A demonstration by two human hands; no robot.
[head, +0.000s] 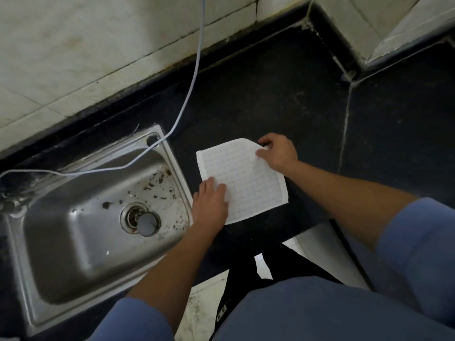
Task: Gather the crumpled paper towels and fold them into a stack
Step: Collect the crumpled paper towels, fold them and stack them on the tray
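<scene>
White, with a faint grid pattern, one towel [243, 178] is spread nearly flat on the dark counter [295, 107], just beside the right rim of a steel sink [173, 156]. Its near left corner is pressed down by the left hand [210, 205], whose fingers are laid straight and close together on the sheet. Its far right corner is pinched by the right hand [277, 151], with the thumb laid on top and the fingers curled at the edge, which appears slightly lifted there. The rest of the towel is seen lying flat, its sides askew to the counter's front edge. Dark specks are scattered in the sink basin, and a grey plug [147, 223] is set at the drain. A pale cable [194, 77] is hung down the tiled wall [86, 45] and trailed across the sink. Blue sleeves are seen on both arms.
</scene>
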